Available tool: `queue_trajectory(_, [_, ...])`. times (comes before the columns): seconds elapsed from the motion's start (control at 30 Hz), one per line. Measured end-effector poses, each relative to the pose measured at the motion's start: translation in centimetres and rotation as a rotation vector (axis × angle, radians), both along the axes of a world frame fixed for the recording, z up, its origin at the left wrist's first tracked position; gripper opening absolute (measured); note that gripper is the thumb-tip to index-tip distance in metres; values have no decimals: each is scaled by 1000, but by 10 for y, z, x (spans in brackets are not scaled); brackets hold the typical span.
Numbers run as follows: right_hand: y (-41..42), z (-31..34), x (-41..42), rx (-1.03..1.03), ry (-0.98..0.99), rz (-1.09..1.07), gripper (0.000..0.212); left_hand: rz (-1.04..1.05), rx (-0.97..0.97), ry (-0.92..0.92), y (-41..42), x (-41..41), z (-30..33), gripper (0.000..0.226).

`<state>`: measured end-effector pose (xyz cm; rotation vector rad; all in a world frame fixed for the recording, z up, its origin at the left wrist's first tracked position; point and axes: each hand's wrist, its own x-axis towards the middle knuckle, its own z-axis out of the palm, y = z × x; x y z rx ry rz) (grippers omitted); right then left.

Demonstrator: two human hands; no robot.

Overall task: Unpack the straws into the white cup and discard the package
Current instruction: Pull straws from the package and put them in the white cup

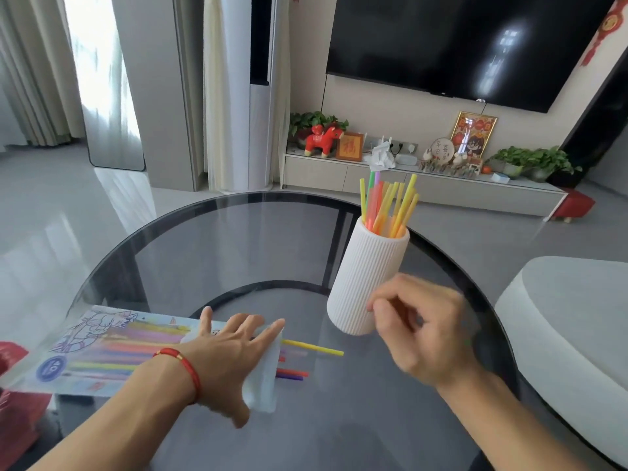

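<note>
A ribbed white cup (365, 277) stands on the round glass table (238, 253) with several coloured straws (387, 205) upright in it. The clear printed straw package (112, 348) lies flat at the left with several straws inside. A yellow straw (316, 348) and red and purple straw ends (292, 373) stick out of its open mouth. My left hand (227, 358) lies spread flat on the package's open end, pressing it down. My right hand (424, 328) hovers just right of the cup's base, blurred, fingers curled with nothing visible in them.
A white rounded seat (571, 328) stands at the right of the table. A red object (13, 385) lies at the left edge. Beyond the table are a low TV cabinet (424, 185) with ornaments and plants, and a grey tiled floor.
</note>
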<state>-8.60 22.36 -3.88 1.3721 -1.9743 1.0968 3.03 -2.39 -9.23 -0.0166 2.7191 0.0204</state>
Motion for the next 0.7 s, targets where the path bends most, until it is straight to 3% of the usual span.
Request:
queue_trajectory(0.1, [-5,-44,11,271,-176,-113,28,2,1,93,4,-1,5,111])
queue_trajectory(0.2, [-11,-61,5,570,-393,-339,49,10,3,159,7,0,9,94])
queue_trajectory(0.27, [-16,-70,6,629,-560,-310,44,-2,-12,226,9,0,10,91])
queue_trajectory(0.53, [-53,-89,28,99,-1454,82,34,-139,-285,546,27,-1,17,96])
queue_trajectory(0.7, [-59,-89,36,-19,-1459,84,25,-141,-334,528,33,-3,12,108])
